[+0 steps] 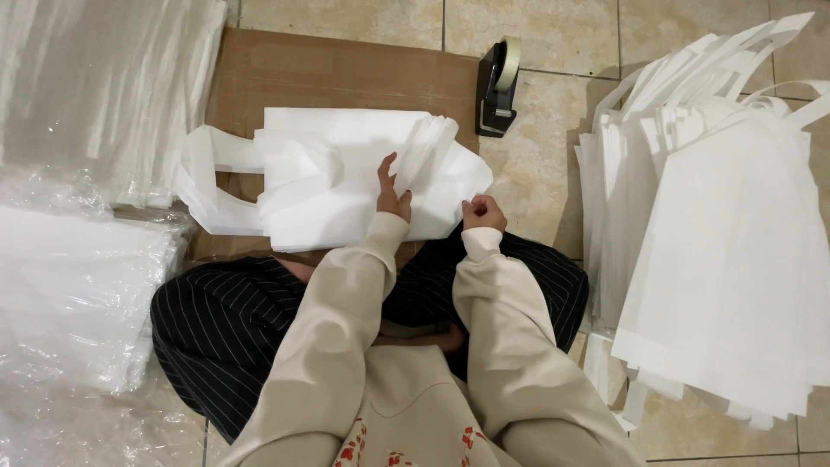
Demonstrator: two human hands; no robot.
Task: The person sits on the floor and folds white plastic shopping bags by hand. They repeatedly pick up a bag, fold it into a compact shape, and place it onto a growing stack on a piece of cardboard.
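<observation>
1. Head view, looking down: a person sits cross-legged on a tiled floor (553,35), in dark pinstriped trousers and a beige top with long sleeves.
2. A flat sheet of brown cardboard (328,73) lies on the floor in front of them. On it rests a small stack of white bags (346,182) with loop handles, the handles pointing left.
3. The left hand (393,192) rests on the stack's right part, fingers spread and partly open, touching the fanned bag edges.
4. The right hand (484,212) is closed in a pinch on the stack's right corner.
5. A black tape dispenser (498,86) stands just beyond the cardboard, near the stack's far right corner, untouched.
6. On the right lies a large pile of flat white bags (726,259), well apart from the hands.
7. On the left are bundles in clear plastic wrap (78,285).
8. Judging from this, the stack in hand is gathered but not yet bound or wrapped; whether the other piles are finished cannot be told.
</observation>
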